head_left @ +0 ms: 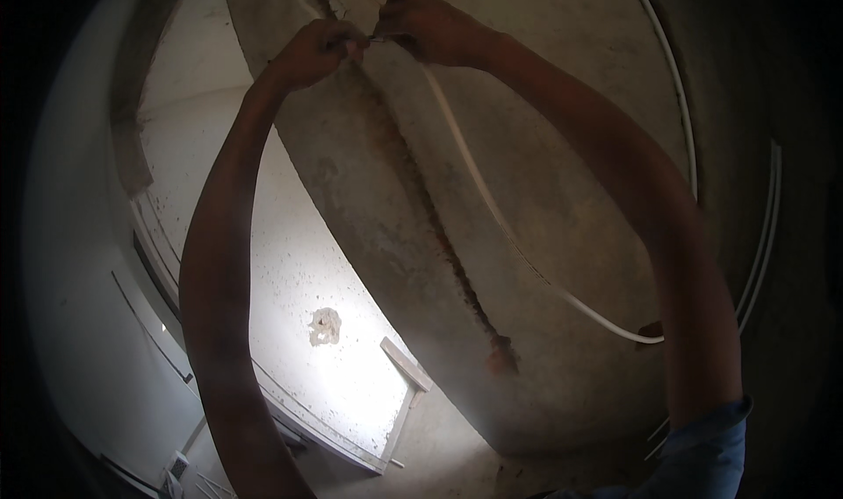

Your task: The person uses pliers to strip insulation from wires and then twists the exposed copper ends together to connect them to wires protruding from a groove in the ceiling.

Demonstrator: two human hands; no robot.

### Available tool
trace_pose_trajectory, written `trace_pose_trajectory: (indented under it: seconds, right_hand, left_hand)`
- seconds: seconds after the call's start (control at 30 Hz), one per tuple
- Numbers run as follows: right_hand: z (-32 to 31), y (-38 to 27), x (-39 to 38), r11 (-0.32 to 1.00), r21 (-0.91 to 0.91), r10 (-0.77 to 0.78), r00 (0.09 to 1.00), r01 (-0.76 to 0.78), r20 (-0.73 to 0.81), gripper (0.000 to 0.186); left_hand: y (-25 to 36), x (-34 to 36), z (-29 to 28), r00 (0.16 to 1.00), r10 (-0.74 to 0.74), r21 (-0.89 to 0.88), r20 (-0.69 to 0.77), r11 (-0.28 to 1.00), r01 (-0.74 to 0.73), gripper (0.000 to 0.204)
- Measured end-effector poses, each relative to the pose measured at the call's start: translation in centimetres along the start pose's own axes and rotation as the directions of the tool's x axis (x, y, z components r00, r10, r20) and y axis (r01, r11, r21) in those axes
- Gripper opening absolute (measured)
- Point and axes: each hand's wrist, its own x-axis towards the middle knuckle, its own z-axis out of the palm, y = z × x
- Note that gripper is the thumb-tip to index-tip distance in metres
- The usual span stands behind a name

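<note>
Both of my arms reach up to the top of the head view, against a grey concrete wall (562, 200). My left hand (318, 57) is closed, fingertips pinched together. Beside it, my right hand (436, 30) is closed as well. A short, thin, shiny piece (378, 39) shows between the two sets of fingertips; it is too small and dark to name. From just below my right hand a thin white conduit (470, 161) hangs down and curves toward my right forearm. A rough groove (413, 169) runs down the wall below my left hand.
Another white conduit (676, 60) bends down along the right side. Further pale tubes (768, 235) stand at the far right. Left of the wall's edge lies a brightly lit, speckled white surface (299, 262) with a wooden piece (406, 365) beside it.
</note>
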Motion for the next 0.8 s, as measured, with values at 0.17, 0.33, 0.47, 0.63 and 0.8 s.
trace_pose_trajectory:
  seconds: [0.17,0.33,0.47,0.63,0.8]
  right_hand:
    - [-0.2,-0.2,-0.3,1.0,0.004,0.009,1.0,-0.009,0.007,0.016]
    - [0.0,-0.5,-0.6,0.993,-0.102,-0.059,0.998,0.061,0.022,0.017]
    - [0.7,-0.7,-0.7,0.944,-0.321,-0.078,0.997,0.079,0.017,0.016]
    - [1.3,-0.4,-1.5,0.865,-0.483,-0.158,0.987,0.138,-0.002,0.015]
    - [1.6,-0.6,-2.0,0.898,-0.438,-0.053,0.999,0.048,0.001,0.017]
  left_hand:
    - [1.2,-0.2,0.2,1.0,0.0,0.06,-0.02,0.998,0.001,0.02]
    - [0.9,-0.4,0.1,0.999,0.048,0.032,-0.014,0.998,-0.048,0.021]
    - [0.3,0.1,-0.2,0.999,0.02,0.073,0.044,0.997,-0.023,0.023]
    - [1.0,0.5,0.3,0.996,-0.069,0.107,0.048,0.992,0.063,0.026]
    - [1.2,0.1,0.8,0.998,0.063,0.11,-0.023,0.992,-0.06,0.019]
